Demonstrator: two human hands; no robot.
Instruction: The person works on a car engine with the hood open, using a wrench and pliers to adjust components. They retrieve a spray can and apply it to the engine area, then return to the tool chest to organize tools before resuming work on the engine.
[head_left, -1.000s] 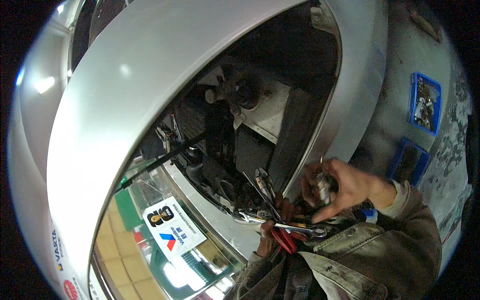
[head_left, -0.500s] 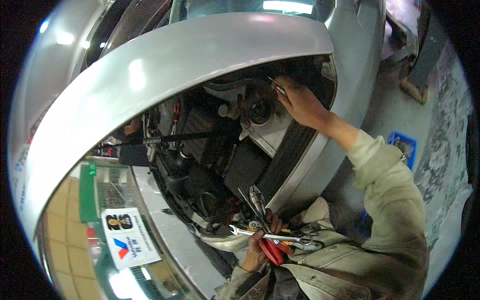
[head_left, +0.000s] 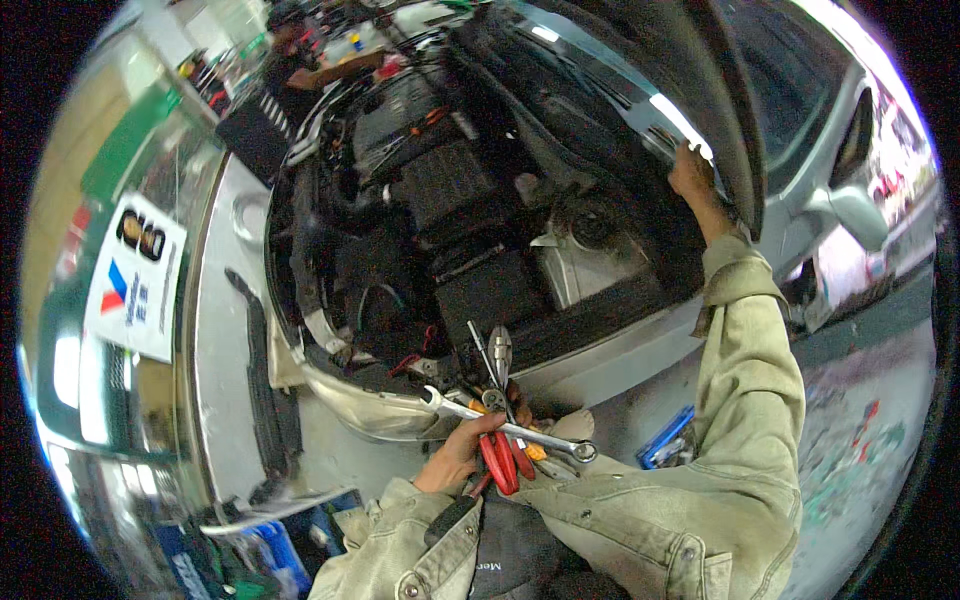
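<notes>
My left hand [head_left: 452, 458], low in front of my body, is closed around a bundle of hand tools. Among them are a shiny combination wrench [head_left: 535, 437] lying crosswise, pliers [head_left: 501, 350] with their jaws up, and red handles [head_left: 500, 466]. My right hand [head_left: 694, 180] is raised at the far right, beside the raised hood [head_left: 735, 110] and near the windshield [head_left: 585, 60]. Its fingers look closed; a thin greyish shape shows by the fingertips, too blurred to name. Below and left of it lies the car's open engine bay [head_left: 450, 200], with a strut mount [head_left: 590, 228].
A blue bin [head_left: 668, 438] with metal parts stands on the floor by my right arm. Another person [head_left: 290, 85] works across the engine bay. To the left stands a glass cabinet with a white poster [head_left: 135, 275]. The side mirror [head_left: 855, 215] juts out at right.
My right hand has moved from above the strut mount to beside the raised hood. My view has swung, showing more of the engine bay and the other person. The left hand keeps its tools.
</notes>
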